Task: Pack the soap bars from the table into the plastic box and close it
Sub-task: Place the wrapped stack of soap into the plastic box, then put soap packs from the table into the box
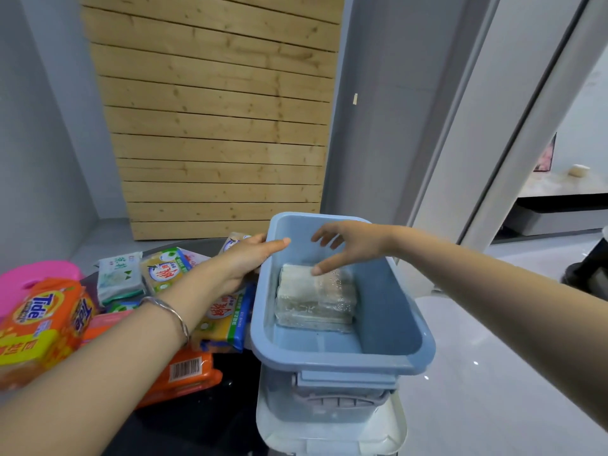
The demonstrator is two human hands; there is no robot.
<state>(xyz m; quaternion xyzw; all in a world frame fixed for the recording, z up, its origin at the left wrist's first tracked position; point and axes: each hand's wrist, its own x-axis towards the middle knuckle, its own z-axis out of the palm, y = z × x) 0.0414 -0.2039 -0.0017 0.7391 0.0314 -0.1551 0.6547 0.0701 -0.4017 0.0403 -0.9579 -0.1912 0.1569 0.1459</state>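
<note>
A blue plastic box (pixel 404 324) stands open at the right edge of the dark table. On its floor lies a clear-wrapped pack of pale soap bars (pixel 316 301). My left hand (pixel 250 258) rests on the box's left rim, gripping it. Above the box, my right hand (pixel 348 245) hovers with fingers spread and empty, its thumb tip just over the pack. Left of the box lie several wrapped soap bars: an orange Tide pack (pixel 39 327), a yellow pack (pixel 223 324), a white-green pack (pixel 118 278) and an orange pack with a barcode (pixel 184 373).
The box sits on a white lid (pixel 329 436) at the table's near right corner. A pink round object (pixel 29 274) lies at far left. Wooden slats (pixel 214 126) lean against the wall behind. To the right is open floor.
</note>
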